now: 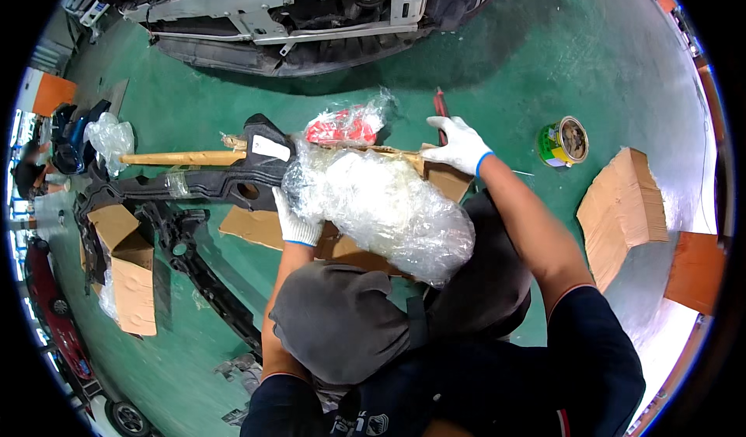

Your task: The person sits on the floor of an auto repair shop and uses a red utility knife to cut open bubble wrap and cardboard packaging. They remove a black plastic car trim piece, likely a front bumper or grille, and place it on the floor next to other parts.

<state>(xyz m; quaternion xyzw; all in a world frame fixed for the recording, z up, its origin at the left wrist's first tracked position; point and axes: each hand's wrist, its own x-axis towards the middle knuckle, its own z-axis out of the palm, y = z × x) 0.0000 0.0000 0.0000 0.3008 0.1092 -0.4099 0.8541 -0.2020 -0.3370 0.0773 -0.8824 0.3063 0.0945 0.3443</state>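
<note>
A bulky bundle in clear plastic wrap (373, 204) lies across flattened cardboard (264, 227) in front of my knees. My left hand (295, 221), in a white knit glove, holds the bundle's near left side, its fingers partly hidden by the plastic. Beyond the bundle's right end, my gloved right hand (458, 146) reaches out with thumb and fingers apart. A slim red-handled tool (440, 104) shows between them; whether the fingers touch it is unclear. At the bundle's left end is a long black moulded car part (225, 182) with a white label.
A red plastic-wrapped item (342, 128) lies just beyond the bundle. Rightward stand an open tin (573, 142) and a bent cardboard sheet (622, 208). An opened carton (132, 274) and a black strut (198, 270) are at left. A car's front end (311, 25) spans the far side.
</note>
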